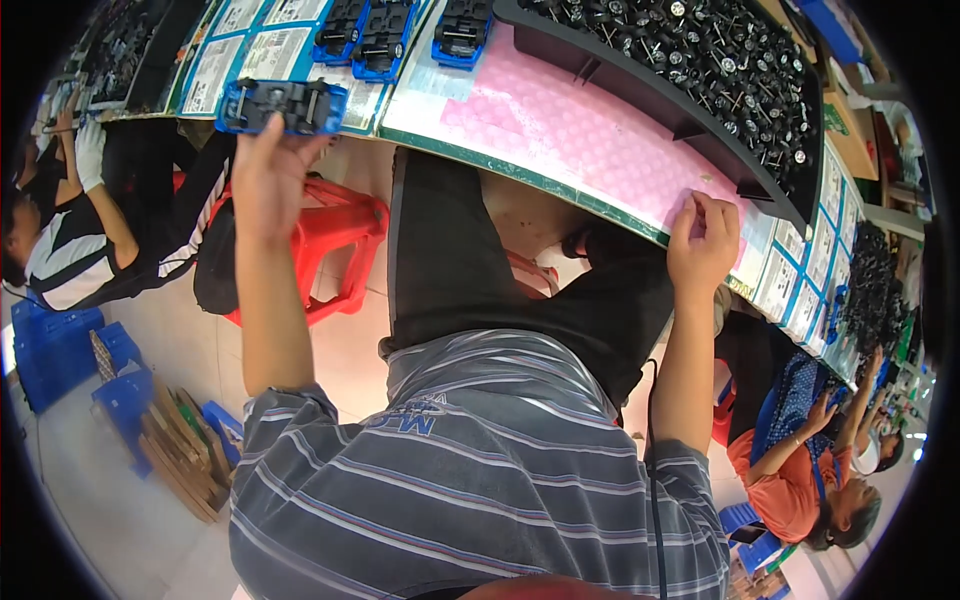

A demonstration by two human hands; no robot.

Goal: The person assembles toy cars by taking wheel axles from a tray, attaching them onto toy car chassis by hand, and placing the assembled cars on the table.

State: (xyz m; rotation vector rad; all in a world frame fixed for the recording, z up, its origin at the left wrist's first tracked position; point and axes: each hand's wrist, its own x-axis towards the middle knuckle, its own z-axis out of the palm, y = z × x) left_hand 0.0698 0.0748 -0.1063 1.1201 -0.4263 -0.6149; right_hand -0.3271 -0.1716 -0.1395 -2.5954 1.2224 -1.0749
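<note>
My left hand point(272, 175) is closed on a blue toy car point(285, 106), held with its black underside up over the table's left front edge. Close by, more blue toy cars point(383, 42) lie underside up, and another blue toy car point(462, 35) lies a little to the right. At the right, my right hand point(704, 240) rests at the front edge of the pink bubble-wrap sheet point(580, 120). Its fingers are curled together, and I cannot make out whether something small is between them. Beyond it stands a black tray point(640, 85) heaped with small wheels on axles point(730, 65).
Printed sheets point(275, 52) cover the table at left. A red plastic stool point(340, 235) stands below the left edge. Co-workers sit on both sides, one in an orange top point(785, 500). Blue bins point(60, 350) and flattened cardboard point(180, 450) lie on the floor at left.
</note>
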